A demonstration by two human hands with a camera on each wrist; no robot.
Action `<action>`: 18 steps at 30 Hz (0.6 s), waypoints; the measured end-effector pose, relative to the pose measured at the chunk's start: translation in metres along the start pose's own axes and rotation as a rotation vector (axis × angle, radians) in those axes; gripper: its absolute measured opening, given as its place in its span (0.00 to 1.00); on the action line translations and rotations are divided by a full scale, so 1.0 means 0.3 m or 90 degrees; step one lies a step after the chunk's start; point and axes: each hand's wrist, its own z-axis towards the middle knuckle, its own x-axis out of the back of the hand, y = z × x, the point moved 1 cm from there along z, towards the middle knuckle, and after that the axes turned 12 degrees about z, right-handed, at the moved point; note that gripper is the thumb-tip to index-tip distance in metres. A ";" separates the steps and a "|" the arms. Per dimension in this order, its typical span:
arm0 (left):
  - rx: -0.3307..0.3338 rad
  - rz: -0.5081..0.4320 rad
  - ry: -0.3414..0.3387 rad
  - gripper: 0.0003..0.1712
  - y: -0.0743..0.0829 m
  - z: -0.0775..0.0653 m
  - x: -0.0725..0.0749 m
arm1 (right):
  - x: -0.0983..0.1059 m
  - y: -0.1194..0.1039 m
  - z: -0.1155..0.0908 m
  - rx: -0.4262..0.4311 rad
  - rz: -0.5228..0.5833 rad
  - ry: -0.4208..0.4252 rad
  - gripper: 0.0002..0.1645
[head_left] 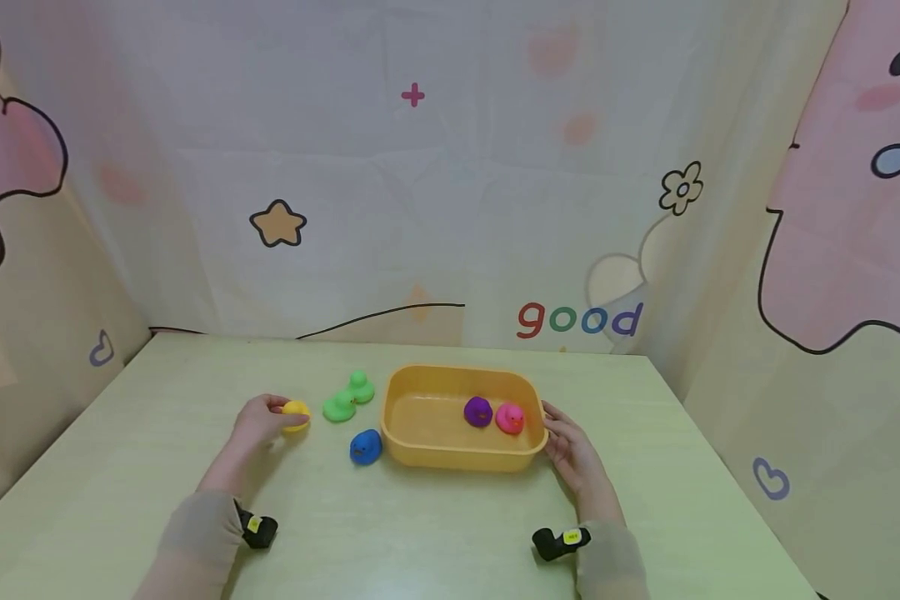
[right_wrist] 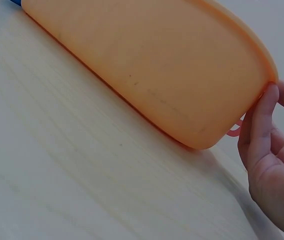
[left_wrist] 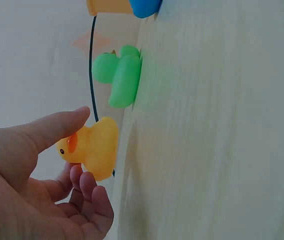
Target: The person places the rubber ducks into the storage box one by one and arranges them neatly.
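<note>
Thumb and fingertips of the left hand (head_left: 257,422) pinch a yellow duck (head_left: 296,413), drawn together only as far as its body allows. In the left wrist view the thumb lies along one side, by the orange beak, while the other fingers curl on the opposite side. The duck is at the left of the scene, left of the tub; whether its base touches the table (head_left: 435,533) I cannot tell.

The right hand (head_left: 576,454) is at the right end of an orange tub (head_left: 450,457), its fingers loosely extended and fingertips touching the rim from outside. Whether any finger hooks over that rim, I cannot tell.

Inside the tub, toward its right end, a purple duck (head_left: 477,412) sits just left of a pink duck (head_left: 510,418). A blue duck (head_left: 365,447) stands on the table just beside the tub's left near corner. Farther back, between the yellow duck and the tub, are two green ducks, the nearer one (head_left: 339,407) to the left and the farther one (head_left: 360,386) to the right; they overlap in the head view.

Both forearms have pale sleeves (head_left: 611,562), with a black device (head_left: 258,530) at each wrist. Behind the table hangs a pale cloth (head_left: 450,217) printed with a star (head_left: 278,223), a flower (head_left: 681,189) and the word "good" (head_left: 580,321).
</note>
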 end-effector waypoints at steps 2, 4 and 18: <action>0.003 0.005 -0.003 0.34 -0.003 0.001 -0.003 | 0.002 0.001 -0.002 0.006 -0.002 -0.004 0.25; 0.006 0.007 -0.009 0.34 -0.007 0.002 -0.004 | 0.005 0.004 -0.001 0.013 -0.004 -0.010 0.22; 0.037 0.030 -0.051 0.37 -0.010 0.005 -0.017 | -0.002 0.002 -0.004 0.011 0.011 -0.010 0.17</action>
